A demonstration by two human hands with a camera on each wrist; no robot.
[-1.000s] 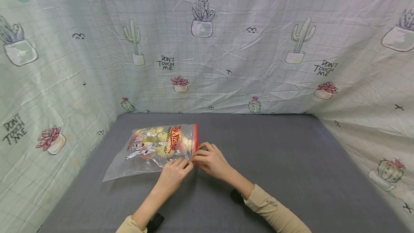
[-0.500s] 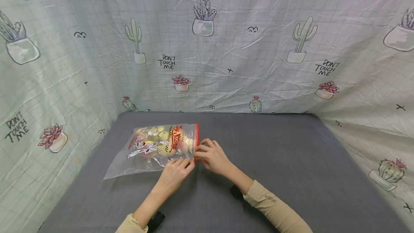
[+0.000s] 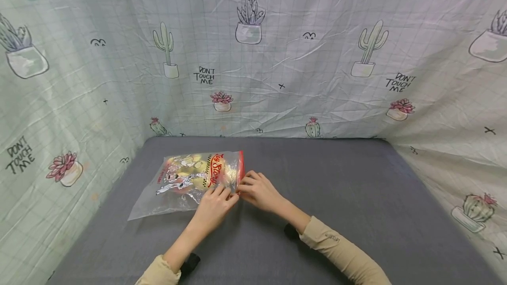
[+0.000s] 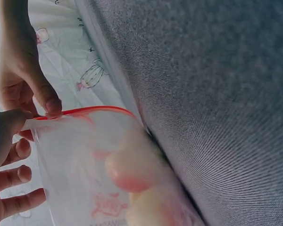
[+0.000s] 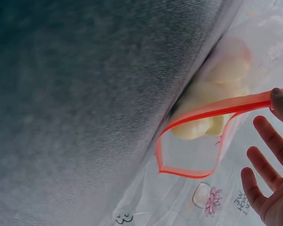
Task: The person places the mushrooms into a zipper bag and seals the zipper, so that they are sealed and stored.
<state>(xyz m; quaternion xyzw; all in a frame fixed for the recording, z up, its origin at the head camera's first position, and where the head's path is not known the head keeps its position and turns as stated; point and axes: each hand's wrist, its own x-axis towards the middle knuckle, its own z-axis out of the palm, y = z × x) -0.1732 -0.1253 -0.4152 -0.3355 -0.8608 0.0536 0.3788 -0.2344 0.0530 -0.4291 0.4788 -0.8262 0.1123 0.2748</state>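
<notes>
A clear zip bag (image 3: 174, 201) with a red top edge and "Toy Story" print lies left of centre on the table. Round yellow-and-red fruits (image 4: 153, 207) show through its plastic. My left hand (image 3: 211, 210) pinches the near corner of the bag at the end of the red zip strip (image 4: 96, 108), thumb on top and other fingers spread behind. Right beside it, my right hand (image 3: 261, 193) pinches the same strip between thumb and index finger. In the right wrist view, the bag's mouth gapes as a red-edged loop, with fruits inside.
A dark grey cloth covers the table (image 3: 336, 197). Pale curtains (image 3: 309, 69) printed with cacti and succulents stand behind it and at both sides. Black wrist straps (image 3: 291, 232) and beige sleeves (image 3: 344, 250) show below the hands.
My left hand has shifted slightly, its fingers now further up over the bag's near side. The right hand keeps its hold on the red edge, and the bag has barely moved.
</notes>
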